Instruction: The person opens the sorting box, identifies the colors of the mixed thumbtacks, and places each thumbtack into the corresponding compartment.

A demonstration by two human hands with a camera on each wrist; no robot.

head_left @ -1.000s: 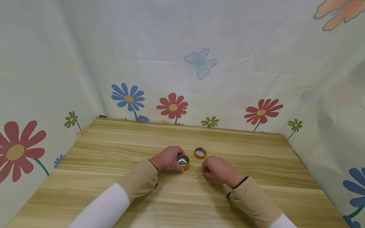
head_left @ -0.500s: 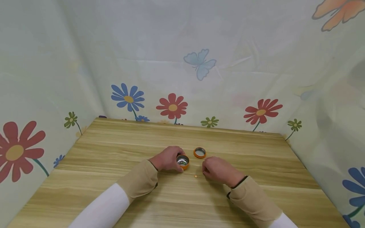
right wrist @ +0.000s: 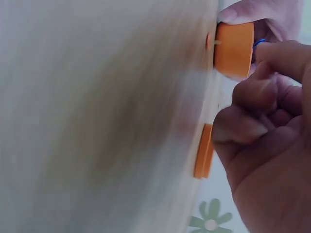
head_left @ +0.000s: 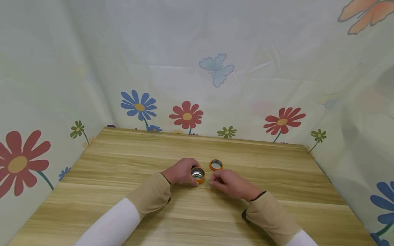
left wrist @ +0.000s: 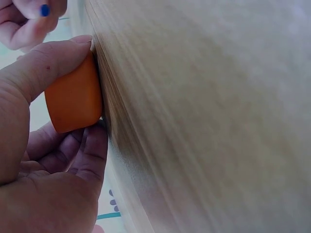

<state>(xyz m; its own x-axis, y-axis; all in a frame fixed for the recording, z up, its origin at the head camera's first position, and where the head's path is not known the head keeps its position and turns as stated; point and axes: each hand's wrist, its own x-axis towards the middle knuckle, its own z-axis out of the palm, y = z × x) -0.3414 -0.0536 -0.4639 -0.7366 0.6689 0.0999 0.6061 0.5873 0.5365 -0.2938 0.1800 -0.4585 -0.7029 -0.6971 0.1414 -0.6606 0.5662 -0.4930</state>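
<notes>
My left hand (head_left: 183, 172) grips a small round orange tin (head_left: 200, 181) by its sides, thumb and fingers around the wall. The tin stands upright on the table with its silver inside showing and some small bits at the bottom. My right hand (head_left: 230, 183) hovers just right of the tin. Between its thumb and finger it pinches a tiny blue piece (left wrist: 44, 10), which also shows as a blue tip (right wrist: 260, 41) in the right wrist view. A tiny orange bead-like piece (head_left: 211, 190) lies on the table below the right fingertips.
The orange lid (head_left: 212, 167) lies inside up on the table, behind and right of the tin, near my right knuckles. The wood-grain table (head_left: 138, 147) ends at a white flower-print curtain (head_left: 246, 102) at the back and sides.
My right hand has moved left toward the tin, its fingertips coming over the orange piece, and its pinch has turned into view. The left hand and tin have stayed put.
</notes>
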